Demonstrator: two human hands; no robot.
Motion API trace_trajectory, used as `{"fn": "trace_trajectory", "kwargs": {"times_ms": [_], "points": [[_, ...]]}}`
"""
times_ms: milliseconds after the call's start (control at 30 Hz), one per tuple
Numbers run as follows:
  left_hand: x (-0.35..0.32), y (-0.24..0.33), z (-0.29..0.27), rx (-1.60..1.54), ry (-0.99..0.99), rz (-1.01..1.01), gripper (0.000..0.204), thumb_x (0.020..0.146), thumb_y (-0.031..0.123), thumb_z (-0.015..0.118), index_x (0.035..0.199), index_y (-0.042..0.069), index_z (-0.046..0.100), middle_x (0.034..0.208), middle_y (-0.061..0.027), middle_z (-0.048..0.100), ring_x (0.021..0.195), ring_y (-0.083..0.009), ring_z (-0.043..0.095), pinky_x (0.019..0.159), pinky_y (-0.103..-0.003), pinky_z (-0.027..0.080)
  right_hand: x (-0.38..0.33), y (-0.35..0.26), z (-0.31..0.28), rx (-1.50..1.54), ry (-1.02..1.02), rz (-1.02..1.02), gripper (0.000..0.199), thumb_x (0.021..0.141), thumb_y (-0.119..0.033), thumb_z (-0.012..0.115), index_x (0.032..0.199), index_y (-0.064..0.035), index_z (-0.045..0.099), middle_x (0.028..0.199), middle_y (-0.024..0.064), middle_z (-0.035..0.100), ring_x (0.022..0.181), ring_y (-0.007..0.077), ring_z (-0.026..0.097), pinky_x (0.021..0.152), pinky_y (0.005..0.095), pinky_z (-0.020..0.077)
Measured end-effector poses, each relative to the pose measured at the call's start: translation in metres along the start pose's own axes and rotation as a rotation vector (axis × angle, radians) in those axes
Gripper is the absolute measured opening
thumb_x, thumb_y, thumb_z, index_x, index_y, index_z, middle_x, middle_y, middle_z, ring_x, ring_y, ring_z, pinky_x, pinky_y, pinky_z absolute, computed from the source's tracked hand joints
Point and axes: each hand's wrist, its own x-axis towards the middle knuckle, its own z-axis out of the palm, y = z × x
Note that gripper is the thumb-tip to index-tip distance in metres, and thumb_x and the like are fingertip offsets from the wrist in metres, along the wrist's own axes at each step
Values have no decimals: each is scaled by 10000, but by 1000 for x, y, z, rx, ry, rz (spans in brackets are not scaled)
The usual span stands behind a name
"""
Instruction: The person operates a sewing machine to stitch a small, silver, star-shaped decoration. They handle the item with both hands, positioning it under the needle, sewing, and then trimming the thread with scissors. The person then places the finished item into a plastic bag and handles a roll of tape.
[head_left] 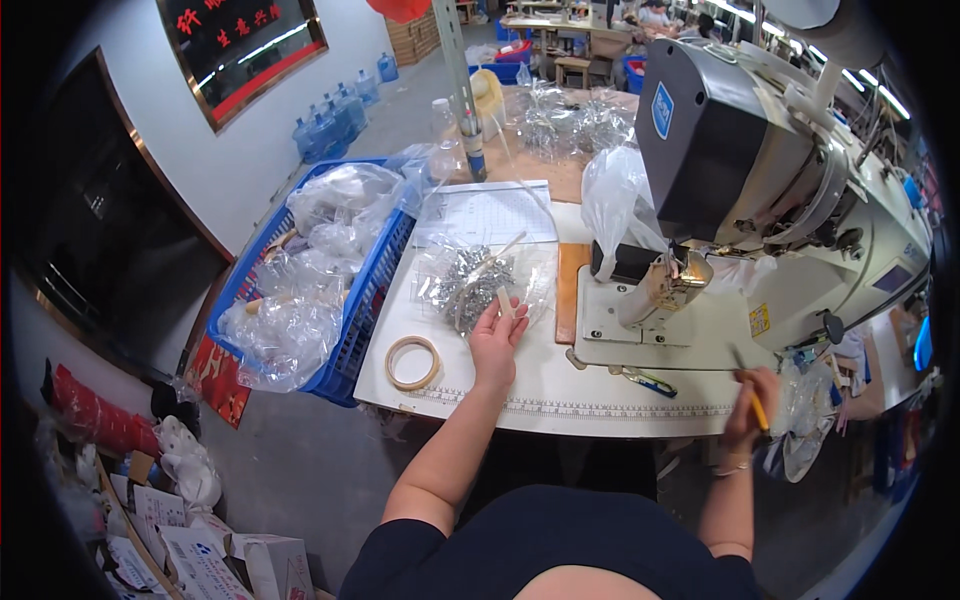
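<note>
My left hand (494, 343) is over the white table, its fingers closed on a short pale strip (505, 302). Just beyond those fingers lies a clear plastic bag of small silvery metal parts (468, 283), with another pale strip across it. At the table's front right edge, my right hand (752, 402) is closed around a thin yellow-handled tool (761, 414). Its dark tip is blurred, so its kind is unclear. A roll of tape (412, 363) lies left of my left wrist. Between my hands, a small cutter-like tool (650, 382) rests near the sewing machine's base.
An industrial sewing machine (700, 150) fills the right side, with a white plastic bag (617, 205) hanging beside it. A blue basket (370, 300) of clear bags adjoins the table's left. Printed sheets (483, 212) lie behind the metal parts. A ruler strip (600, 408) follows the front edge.
</note>
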Motion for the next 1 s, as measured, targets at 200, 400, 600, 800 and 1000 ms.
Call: {"fn": "trace_trajectory", "kwargs": {"times_ms": [200,400,600,800,1000], "points": [[0,2,-7,-40,-57,-42,392,940,38,442,1325,-9,385,1199,-127,549,1027,-209,588,897,-318,502,17,-81,197,790,-356,543,130,824,-19,642,946,-14,595,858,71,629,748,129,628,642,227,510],[0,1,-9,-83,-117,-66,407,936,26,438,1337,-6,378,1102,-94,573,975,-174,601,875,-304,510,32,-103,271,1036,-396,617,95,881,-44,584,954,11,561,847,110,653,753,151,651,648,248,529],[-1,4,-9,-120,-115,-106,371,936,30,433,1306,12,421,1126,-93,575,989,-171,600,878,-303,504,16,-95,281,713,-368,362,114,827,-52,646,838,10,550,787,94,648,703,109,625,629,220,492],[3,-3,-16,-126,-88,-116,343,927,50,469,1269,62,473,1109,-54,591,976,-148,596,862,-297,495,19,-106,280,592,-286,283,173,806,-150,674,793,-4,582,693,95,637,609,141,618,567,266,486],[4,-5,-17,-135,-102,-93,328,930,58,467,1257,56,491,1126,-53,588,992,-143,591,866,-286,488,18,-109,283,605,-280,287,177,807,-143,674,799,4,575,694,97,638,611,140,617,561,264,486]]}}
